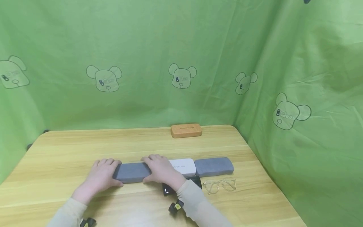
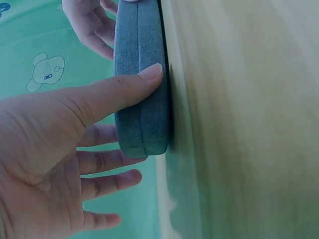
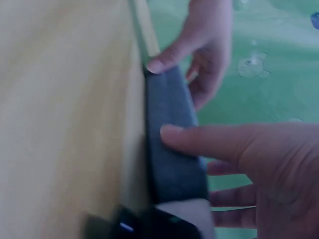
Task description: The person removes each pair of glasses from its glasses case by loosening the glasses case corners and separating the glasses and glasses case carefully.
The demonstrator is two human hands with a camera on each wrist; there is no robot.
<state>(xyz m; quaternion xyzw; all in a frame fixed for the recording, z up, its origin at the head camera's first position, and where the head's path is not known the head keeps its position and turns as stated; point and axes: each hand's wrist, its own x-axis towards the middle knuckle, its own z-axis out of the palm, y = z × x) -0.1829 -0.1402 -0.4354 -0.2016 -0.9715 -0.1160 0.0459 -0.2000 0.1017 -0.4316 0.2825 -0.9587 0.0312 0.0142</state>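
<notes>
A grey-blue, cloth-textured glasses case [image 1: 132, 173] lies on the wooden table, held at both ends. My left hand [image 1: 102, 177] grips its left end, thumb on the near side and fingers toward the far side. The right hand [image 1: 162, 170] holds the same case near its right end, its thumb pressed on the near side. In the left wrist view, the case [image 2: 140, 119] shows a seam along its side. Just right of it in the row is a white glasses case [image 1: 184, 167], partly hidden by the right hand, then a second grey-blue case [image 1: 214, 166].
Thin-framed eyeglasses [image 1: 220, 185] lie in front of the right-hand grey-blue case. A glossy black object [image 1: 168, 189] sits under the right wrist, partly hidden. An orange-brown case [image 1: 186, 130] stands at the table's [image 1: 71, 148] far edge. Green curtains [image 1: 141, 104] surround the table.
</notes>
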